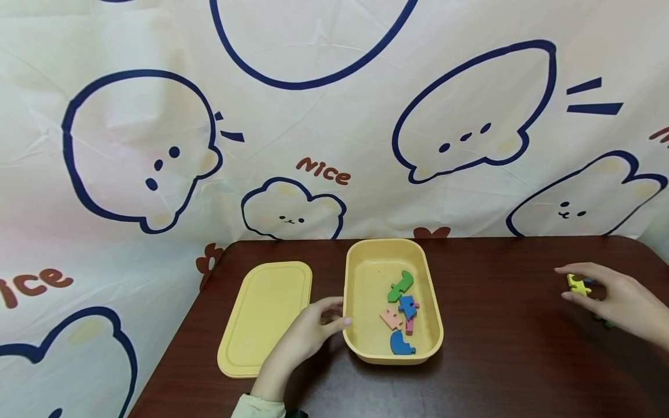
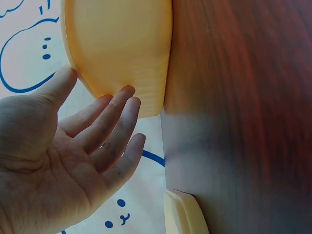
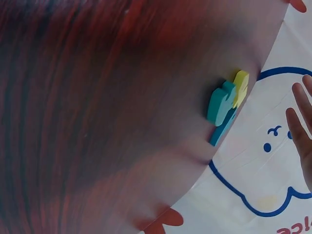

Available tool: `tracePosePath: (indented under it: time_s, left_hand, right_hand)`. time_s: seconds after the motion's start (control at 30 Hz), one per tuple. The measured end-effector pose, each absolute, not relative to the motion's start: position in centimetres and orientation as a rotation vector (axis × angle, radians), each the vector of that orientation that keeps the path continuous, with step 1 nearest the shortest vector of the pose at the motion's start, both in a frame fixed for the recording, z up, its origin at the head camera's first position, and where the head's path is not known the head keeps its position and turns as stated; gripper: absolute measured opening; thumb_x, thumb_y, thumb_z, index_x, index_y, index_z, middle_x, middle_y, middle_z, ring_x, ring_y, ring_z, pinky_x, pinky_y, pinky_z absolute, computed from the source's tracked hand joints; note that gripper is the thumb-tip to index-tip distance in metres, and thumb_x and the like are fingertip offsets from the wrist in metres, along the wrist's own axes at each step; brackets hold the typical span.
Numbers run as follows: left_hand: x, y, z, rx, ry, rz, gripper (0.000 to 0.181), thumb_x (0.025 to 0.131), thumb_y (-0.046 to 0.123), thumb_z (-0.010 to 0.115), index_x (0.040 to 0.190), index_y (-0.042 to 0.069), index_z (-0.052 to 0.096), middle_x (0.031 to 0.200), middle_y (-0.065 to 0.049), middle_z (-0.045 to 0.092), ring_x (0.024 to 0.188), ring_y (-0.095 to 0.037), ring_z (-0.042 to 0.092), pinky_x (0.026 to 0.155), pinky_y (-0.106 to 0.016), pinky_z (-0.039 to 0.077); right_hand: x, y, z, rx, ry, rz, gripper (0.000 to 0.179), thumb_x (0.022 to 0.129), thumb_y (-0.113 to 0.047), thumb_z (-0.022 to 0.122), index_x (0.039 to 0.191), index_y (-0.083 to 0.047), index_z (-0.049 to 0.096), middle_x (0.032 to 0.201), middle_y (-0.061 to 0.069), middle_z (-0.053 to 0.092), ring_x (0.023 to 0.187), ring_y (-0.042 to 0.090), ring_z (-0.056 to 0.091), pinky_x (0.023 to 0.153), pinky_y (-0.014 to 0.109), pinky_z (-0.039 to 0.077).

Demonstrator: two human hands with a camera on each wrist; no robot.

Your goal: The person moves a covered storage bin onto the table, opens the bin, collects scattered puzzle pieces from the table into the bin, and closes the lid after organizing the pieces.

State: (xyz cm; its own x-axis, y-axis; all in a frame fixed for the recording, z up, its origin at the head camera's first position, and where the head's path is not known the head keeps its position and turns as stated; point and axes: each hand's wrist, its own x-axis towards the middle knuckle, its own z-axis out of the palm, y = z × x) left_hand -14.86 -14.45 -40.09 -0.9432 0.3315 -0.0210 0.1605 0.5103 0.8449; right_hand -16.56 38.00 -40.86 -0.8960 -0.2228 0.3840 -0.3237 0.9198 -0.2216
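My left hand holds the near left side of a yellow plastic box, thumb at the rim and fingers against the outer wall, as the left wrist view also shows. Inside the box lie several puzzle pieces: a green piece, a pink piece and blue ones, among others. Far to the right, my right hand hovers with thumb and fingers spread around a yellow puzzle piece. In the right wrist view that piece lies on the table beside a teal piece and a blue piece, apart from the fingers.
A flat yellow lid lies left of the box, partly behind my left forearm. The dark brown wooden table stretches between the box and my right hand. A white cloth with cartoon drawings hangs behind the table and along its left side.
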Motion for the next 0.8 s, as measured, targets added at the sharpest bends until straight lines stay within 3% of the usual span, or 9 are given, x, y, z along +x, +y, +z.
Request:
tracePosePath:
  time_s: [0.13,0.3,0.53,0.63,0.8]
  left_hand:
    - [-14.9,-14.5,-40.0,0.421,2.567,1.412,0.043,0.095,0.018,0.069,0.131,-0.003,0.059,0.114,-0.014,0.066,0.099,-0.024,0.065,0.084,-0.039,0.053]
    - [-14.8,-14.4,-40.0,0.418,2.568,1.409,0.043,0.095,0.018,0.069,0.131,-0.003,0.059,0.114,-0.014,0.067,0.099,-0.025,0.065,0.084,-0.04,0.053]
    - [-14.9,-14.5,-40.1,0.43,2.571,1.406,0.043,0.095,0.017,0.069,0.131,-0.003,0.059,0.114,-0.014,0.067,0.099,-0.024,0.065,0.084,-0.039,0.053]
    - [-15.0,-14.5,-40.1,0.442,2.573,1.403,0.043,0.095,0.017,0.069,0.131,-0.004,0.058,0.113,-0.014,0.067,0.099,-0.024,0.065,0.083,-0.039,0.053]
    - [-15.0,-14.5,-40.2,0.449,2.566,1.41,0.043,0.095,0.017,0.069,0.131,-0.003,0.058,0.113,-0.014,0.067,0.099,-0.024,0.065,0.083,-0.038,0.053]
  right_hand:
    - [-16.8,38.5,-41.2,0.386,-2.735,0.395,0.048,0.072,-0.008,0.087,0.115,-0.002,0.066,0.109,0.023,0.063,0.088,0.034,0.061,0.06,0.04,0.051]
    - [-17.1,39.1,-41.5,0.348,-2.771,0.458,0.047,0.073,-0.005,0.086,0.115,0.001,0.065,0.109,0.026,0.062,0.087,0.036,0.061,0.057,0.029,0.051]
    - [-17.5,39.8,-42.1,0.271,-2.823,0.53,0.047,0.075,0.0,0.083,0.116,0.007,0.061,0.108,0.031,0.058,0.089,0.048,0.058,0.06,0.047,0.054]
    - [-17.7,40.2,-42.4,0.248,-2.845,0.535,0.047,0.077,-0.003,0.083,0.117,0.008,0.06,0.107,0.032,0.057,0.089,0.048,0.058,0.057,0.044,0.053]
    - [-18.1,40.9,-42.9,0.207,-2.882,0.537,0.049,0.078,-0.008,0.083,0.117,0.011,0.059,0.109,0.035,0.055,0.091,0.05,0.056,0.064,0.053,0.052]
